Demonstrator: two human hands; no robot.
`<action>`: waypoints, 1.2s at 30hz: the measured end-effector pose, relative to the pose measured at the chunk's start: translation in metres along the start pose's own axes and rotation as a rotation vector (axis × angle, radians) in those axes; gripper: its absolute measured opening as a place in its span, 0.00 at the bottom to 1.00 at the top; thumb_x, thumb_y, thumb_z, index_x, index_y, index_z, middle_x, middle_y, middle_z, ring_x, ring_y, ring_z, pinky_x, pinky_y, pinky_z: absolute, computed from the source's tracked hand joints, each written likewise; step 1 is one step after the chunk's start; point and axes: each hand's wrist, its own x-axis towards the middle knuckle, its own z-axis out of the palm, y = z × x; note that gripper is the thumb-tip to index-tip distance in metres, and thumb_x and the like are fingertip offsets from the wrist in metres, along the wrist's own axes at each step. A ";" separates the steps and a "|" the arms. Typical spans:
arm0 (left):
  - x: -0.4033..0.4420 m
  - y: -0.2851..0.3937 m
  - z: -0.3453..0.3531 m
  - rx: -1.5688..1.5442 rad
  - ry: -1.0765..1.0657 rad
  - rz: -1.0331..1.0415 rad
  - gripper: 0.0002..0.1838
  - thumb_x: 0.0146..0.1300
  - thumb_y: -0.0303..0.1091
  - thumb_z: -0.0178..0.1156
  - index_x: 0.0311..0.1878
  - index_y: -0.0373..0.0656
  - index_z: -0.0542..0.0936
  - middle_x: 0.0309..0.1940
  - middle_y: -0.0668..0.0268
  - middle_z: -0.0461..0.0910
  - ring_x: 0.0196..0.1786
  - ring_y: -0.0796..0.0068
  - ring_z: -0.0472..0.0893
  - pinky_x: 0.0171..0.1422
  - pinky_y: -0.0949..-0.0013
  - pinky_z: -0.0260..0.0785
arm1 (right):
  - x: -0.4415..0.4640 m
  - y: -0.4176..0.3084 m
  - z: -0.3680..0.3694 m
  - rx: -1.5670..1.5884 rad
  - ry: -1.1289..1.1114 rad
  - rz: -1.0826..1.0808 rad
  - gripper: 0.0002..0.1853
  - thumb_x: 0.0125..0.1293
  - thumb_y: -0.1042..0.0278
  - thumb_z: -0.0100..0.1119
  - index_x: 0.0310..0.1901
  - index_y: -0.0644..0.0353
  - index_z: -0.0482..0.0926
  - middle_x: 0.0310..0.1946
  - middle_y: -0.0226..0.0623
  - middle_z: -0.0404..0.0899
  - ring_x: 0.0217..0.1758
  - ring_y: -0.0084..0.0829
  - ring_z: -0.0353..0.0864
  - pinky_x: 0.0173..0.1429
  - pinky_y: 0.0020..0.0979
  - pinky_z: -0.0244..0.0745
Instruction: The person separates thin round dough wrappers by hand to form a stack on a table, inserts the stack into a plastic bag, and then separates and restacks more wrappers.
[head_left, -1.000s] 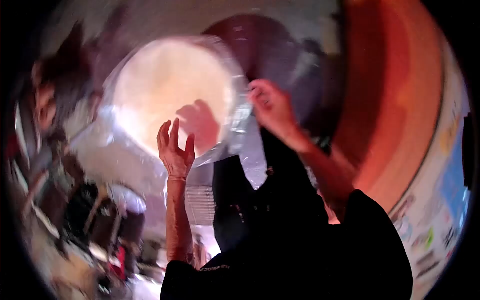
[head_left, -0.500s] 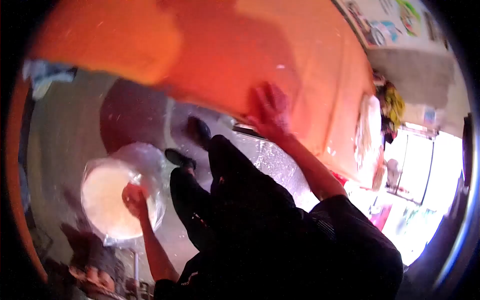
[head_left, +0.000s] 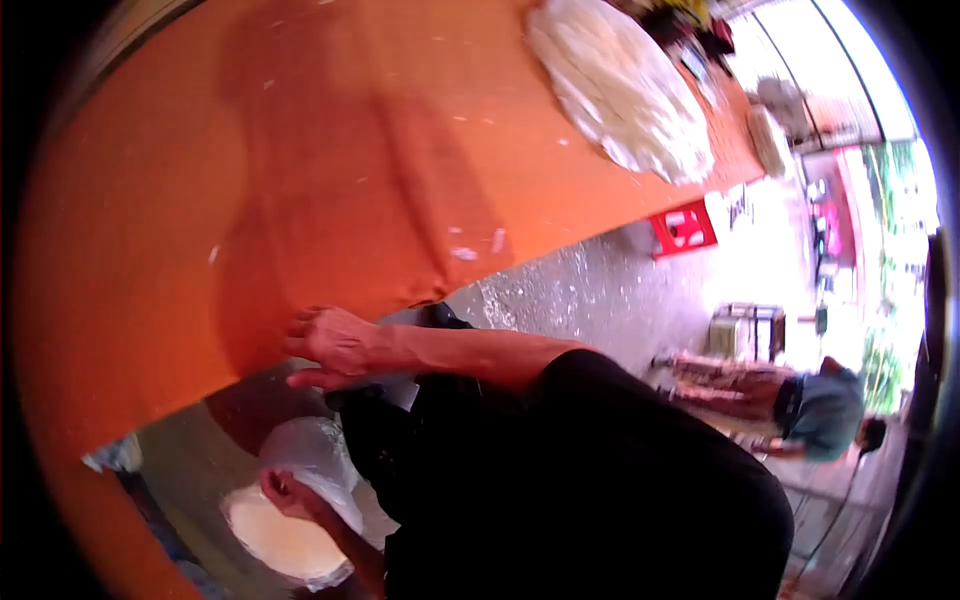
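My left hand (head_left: 288,494), its fingers curled in, is over a round container (head_left: 290,535) with smooth, pale contents and clear plastic (head_left: 308,448) about it. Whatever the fingers may hold is hidden. Higher up, my right hand (head_left: 335,347) is at the near edge of a long table with an orange cover (head_left: 340,210). Its fingers are spread and hold nothing; I cannot tell how firmly they touch the cover. A large pale bundle in clear plastic (head_left: 625,90) lies at the table's right end. Small white scraps (head_left: 463,253) dot the cover.
A red plastic stool (head_left: 685,228) stands beside the table's right end. Further right, a person in a grey-blue shirt (head_left: 825,412) stands near a crate-like box (head_left: 748,332). The floor (head_left: 590,290) there is speckled white. Bright daylight comes in from the right.
My view has turned toward the right, bringing in the plastic-wrapped bundle, stool and other person. My right hand has come leftward along the table's edge. My left hand remains over the container.
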 end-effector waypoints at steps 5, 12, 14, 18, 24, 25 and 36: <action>-0.043 0.156 0.116 -0.439 -0.393 0.222 0.11 0.66 0.27 0.58 0.50 0.34 0.76 0.47 0.58 0.76 0.44 0.71 0.78 0.50 0.72 0.74 | -0.150 0.050 -0.118 0.234 0.600 0.365 0.12 0.61 0.62 0.64 0.41 0.61 0.81 0.31 0.44 0.80 0.35 0.37 0.81 0.37 0.36 0.76; -0.067 0.259 0.180 -0.352 -0.796 0.277 0.11 0.68 0.27 0.56 0.51 0.34 0.75 0.41 0.62 0.78 0.41 0.74 0.80 0.46 0.74 0.75 | -0.395 0.214 -0.260 0.752 1.915 0.671 0.18 0.68 0.52 0.56 0.33 0.61 0.76 0.26 0.33 0.75 0.29 0.26 0.74 0.34 0.30 0.71; -0.069 0.276 0.199 -0.364 -0.879 0.280 0.12 0.68 0.27 0.56 0.52 0.34 0.75 0.41 0.62 0.78 0.41 0.74 0.80 0.46 0.74 0.75 | -0.436 0.225 -0.291 1.048 2.034 0.727 0.39 0.70 0.47 0.52 0.68 0.70 0.50 0.66 0.57 0.58 0.62 0.49 0.68 0.63 0.45 0.71; -0.075 0.303 0.237 -0.429 -1.057 0.296 0.13 0.69 0.27 0.54 0.54 0.34 0.73 0.42 0.61 0.78 0.42 0.75 0.80 0.46 0.74 0.75 | -0.458 0.244 -0.337 1.352 2.198 0.563 0.42 0.71 0.46 0.48 0.70 0.73 0.45 0.70 0.60 0.52 0.72 0.54 0.57 0.72 0.49 0.60; -0.111 0.352 0.289 -0.534 -1.266 0.284 0.12 0.67 0.24 0.54 0.52 0.33 0.73 0.39 0.64 0.78 0.39 0.77 0.80 0.46 0.75 0.75 | -0.473 0.250 -0.358 1.665 2.098 0.465 0.40 0.71 0.44 0.45 0.66 0.75 0.52 0.64 0.58 0.59 0.65 0.51 0.66 0.62 0.48 0.70; -0.123 0.364 0.299 -0.536 -1.264 0.292 0.12 0.67 0.24 0.54 0.52 0.33 0.73 0.39 0.64 0.78 0.39 0.77 0.80 0.46 0.75 0.75 | -0.477 0.255 -0.364 1.666 2.097 0.455 0.40 0.71 0.44 0.45 0.66 0.75 0.52 0.64 0.58 0.59 0.65 0.51 0.66 0.62 0.48 0.70; -0.331 0.480 0.428 -0.543 -1.683 0.009 0.12 0.68 0.27 0.54 0.52 0.35 0.74 0.40 0.60 0.80 0.39 0.71 0.83 0.44 0.71 0.78 | -0.472 0.265 -0.402 1.350 1.798 0.791 0.12 0.66 0.68 0.55 0.48 0.64 0.74 0.35 0.43 0.79 0.32 0.35 0.81 0.29 0.30 0.79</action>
